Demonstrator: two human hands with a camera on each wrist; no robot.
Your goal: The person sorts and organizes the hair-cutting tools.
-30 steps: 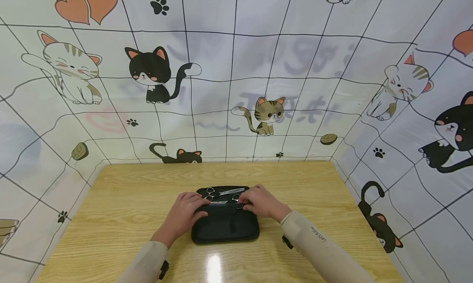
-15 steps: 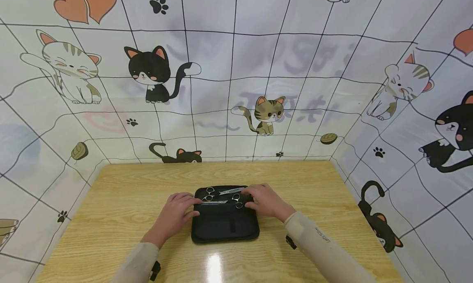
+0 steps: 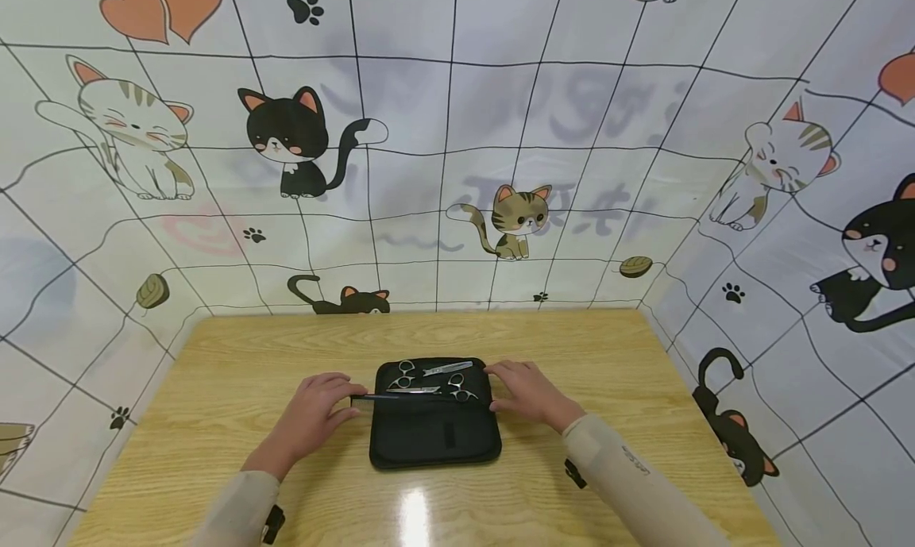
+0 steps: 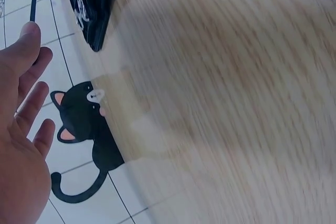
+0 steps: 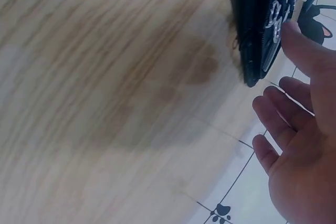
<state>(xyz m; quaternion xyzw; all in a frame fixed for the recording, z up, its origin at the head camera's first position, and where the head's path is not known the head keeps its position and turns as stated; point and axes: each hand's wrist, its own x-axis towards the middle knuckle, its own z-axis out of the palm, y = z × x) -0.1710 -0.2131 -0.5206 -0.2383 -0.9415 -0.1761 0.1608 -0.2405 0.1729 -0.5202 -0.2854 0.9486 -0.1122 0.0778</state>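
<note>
A person's two hands work at a pale wood-grain surface [image 3: 343, 495], with a black case [image 3: 411, 436] lying between them. The case is open and flat, its bare black half near the person and its far half bearing silver scissors [image 3: 446, 368]. Finger rings show at the left and at the right of that half, with bright blades between them.

The left hand [image 3: 307, 412] is at the left of the case, pinching the left end of a thin dark stick [image 3: 389, 397] between thumb and forefinger. The stick runs rightward from the fingertips, passing over the case's left edge and along the middle, just nearer than the scissors (its finer detail is too small to make out). In the left wrist view the other fingers of that hand are loosely bent and spread apart.

The right hand [image 3: 525, 392] is at the right edge of the case, towards its far corner. It grips nothing; its fingers are relaxed and the thumb stands apart from them, right beside the case, though whether it touches cannot be told.

Both forearms wear beige sleeves [image 3: 615, 471]. Beyond the surface rises a white wall covering [image 3: 415, 110] printed with cartoon cats, hearts, paw prints and wavy grid lines.
</note>
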